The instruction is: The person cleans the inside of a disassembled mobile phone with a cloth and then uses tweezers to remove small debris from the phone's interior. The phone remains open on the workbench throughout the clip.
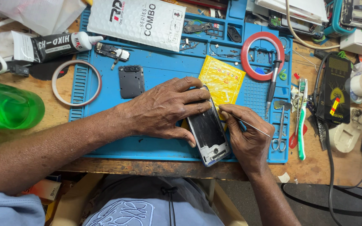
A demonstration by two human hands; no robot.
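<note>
An opened phone (209, 133) with a dark back lies tilted on the blue work mat (164, 69). My left hand (164, 109) reaches in from the left and clamps the phone's upper half between fingers and thumb. My right hand (248, 140) sits at the phone's right edge and pinches a thin metal tool (252, 126), its tip pointing at the phone's upper right side. A yellow pouch (223, 79) lies under and behind the phone's top.
On the mat: a black phone cover (131, 80), a red tape ring (263, 55), a screwdriver (272, 86), scissors (280, 132), a white bubble envelope (141, 21). Left: a glue tube (57, 43), a tape ring (76, 83), a green bottle (7, 109). Right: a toothbrush (301, 121), a black meter (335, 90).
</note>
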